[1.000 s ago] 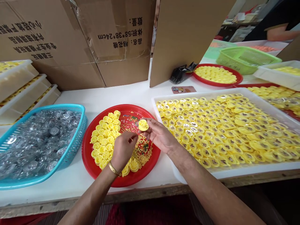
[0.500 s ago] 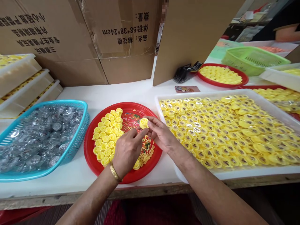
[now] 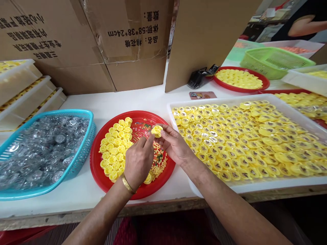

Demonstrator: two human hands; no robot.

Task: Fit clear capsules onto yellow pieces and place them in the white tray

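Between the thumb and fingers of my right hand is a small round yellow plastic piece, tilted so its face shows. My left hand, a gold bracelet on its wrist, is closed, with its fingertips at the near edge of that piece. What those fingertips hold, if anything, is hidden. Both hands are above a red round tray. Many similar yellow pieces cover its left side. Small pale yellow beads lie loose on its right side, partly behind my hands.
To the left, a turquoise basket holds clear-wrapped discs, with stacked white boxes behind. A white tray of yellow discs fills the right. Cardboard stands at the back, near a black tape dispenser. Another person's arm shows top right.
The yellow piece in my right hand has tipped and shifted slightly up. My left fingers have curled in at its edge. The view has moved a little.
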